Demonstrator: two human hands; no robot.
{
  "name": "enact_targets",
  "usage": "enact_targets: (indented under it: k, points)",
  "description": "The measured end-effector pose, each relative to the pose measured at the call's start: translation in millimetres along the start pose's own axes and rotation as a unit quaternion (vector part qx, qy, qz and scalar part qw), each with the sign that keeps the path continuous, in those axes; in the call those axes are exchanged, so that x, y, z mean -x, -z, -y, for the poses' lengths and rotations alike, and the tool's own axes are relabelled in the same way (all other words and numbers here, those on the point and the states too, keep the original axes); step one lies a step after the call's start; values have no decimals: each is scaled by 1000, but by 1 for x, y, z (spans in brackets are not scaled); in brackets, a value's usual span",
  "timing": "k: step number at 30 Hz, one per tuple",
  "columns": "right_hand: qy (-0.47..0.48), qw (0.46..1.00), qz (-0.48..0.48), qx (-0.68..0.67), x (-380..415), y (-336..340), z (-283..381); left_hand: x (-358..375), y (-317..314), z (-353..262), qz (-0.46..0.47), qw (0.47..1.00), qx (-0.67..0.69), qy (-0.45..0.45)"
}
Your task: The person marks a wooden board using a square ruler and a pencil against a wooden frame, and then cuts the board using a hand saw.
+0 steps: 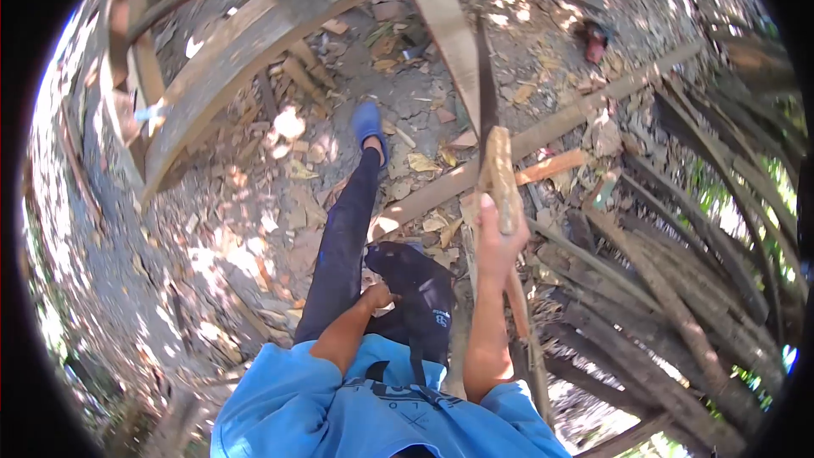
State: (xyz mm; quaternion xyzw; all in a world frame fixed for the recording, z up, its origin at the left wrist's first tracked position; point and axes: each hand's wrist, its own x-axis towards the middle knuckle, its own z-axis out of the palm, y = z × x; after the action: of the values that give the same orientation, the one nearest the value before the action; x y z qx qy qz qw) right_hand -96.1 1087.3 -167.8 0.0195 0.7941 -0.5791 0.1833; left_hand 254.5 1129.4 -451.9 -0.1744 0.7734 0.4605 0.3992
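My right hand point(500, 242) is wrapped round the wooden handle point(504, 170) of a handsaw. Its dark, narrow blade point(486, 76) points away from me, along the edge of a pale plank point(443, 21) that slants down from the top of the view. The plank's near end tapers out beside the blade, just beyond the handle. Close to my bent knee, my left hand point(378, 296) is curled against the dark trousers point(415, 284); its fingers are partly hidden, and I cannot tell what they grip.
A timber frame point(246, 42) stands at the upper left. One long board point(543, 136) lies across the littered ground, with an orange-brown wood piece point(551, 166) by it. Weathered poles point(661, 288) are heaped on the right. My blue shoe point(368, 127) is planted ahead.
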Motion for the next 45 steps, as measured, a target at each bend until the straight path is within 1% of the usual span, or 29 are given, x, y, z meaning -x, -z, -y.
enact_targets:
  k: [1,2,3,6,7,8,9,10,11,12,13,15,17,19,20,21,23,24,26,27,28,30,31,34,35,37,41,43,45]
  points:
    - [-7,1000,-3,-9,0,-4,0,-12,7,16,39,995,-58,-71]
    - [-16,1000,6,-16,2,-5,0,-27,37,22,96,979,-111,-138]
    - [-8,1000,9,-22,0,-7,-5,-52,36,44,-21,993,83,-80]
    - [6,1000,17,-23,-2,-11,3,-80,165,28,-186,975,-64,-103]
    - [8,1000,16,-22,-1,-11,4,-52,242,-33,-181,976,67,97]
    - [12,1000,15,-21,-3,-12,4,-65,274,-32,-199,975,61,84]
    - [19,1000,13,-20,-6,-13,5,-72,312,-44,-212,971,52,94]
    - [4,1000,18,-18,-6,-12,7,-83,343,-47,-236,969,26,65]
    - [-11,1000,25,-16,-6,-12,11,-96,365,-48,-290,954,1,82]
    - [-26,999,33,-14,-6,-12,13,-103,394,-61,-288,953,-60,77]
    - [-14,999,30,-11,-7,-12,13,-105,423,-77,-285,948,-120,75]
    - [11,1000,28,-4,-10,-14,10,-122,465,-101,-364,902,-230,-9]
    - [21,999,30,-5,-13,-16,11,-141,508,-140,-408,856,-309,-77]
    - [25,999,28,1,-14,-17,7,-158,538,-171,-463,780,-389,-163]
    - [28,999,25,7,-15,-18,4,-174,551,-179,-466,749,-442,-160]
    - [32,999,23,13,-16,-19,2,-185,559,-185,-468,716,-494,-157]
    - [16,999,28,1,-17,-20,5,-184,569,-210,-438,694,-562,-104]
    - [7,1000,30,-6,-16,-20,4,-188,569,-210,-421,680,-595,-78]
    - [36,999,30,20,-17,-19,-1,-225,578,-188,-451,682,-560,-134]
    - [47,998,30,29,-17,-19,0,-229,579,-186,-466,681,-541,-162]
    - [58,997,29,37,-18,-19,1,-232,579,-183,-446,702,-534,-149]
    - [48,998,29,28,-18,-18,2,-238,580,-178,-404,744,-518,-123]
    - [42,998,28,24,-18,-17,2,-242,581,-175,-436,722,-517,-145]
    - [5,999,37,-10,-19,-13,0,-245,581,-170,-461,694,-531,-157]
    - [14,999,36,-2,-20,-12,-9,-243,581,-169,-465,689,-532,-161]
    - [25,999,39,6,-20,-13,-2,-245,582,-169,-477,677,-533,-171]
    - [57,996,44,44,-20,-11,3,-242,581,-170,-474,679,-532,-174]
    - [55,997,41,35,-20,-11,2,-237,580,-174,-469,681,-535,-172]
    - [56,998,33,24,-20,-12,1,-230,577,-180,-454,696,-529,-169]
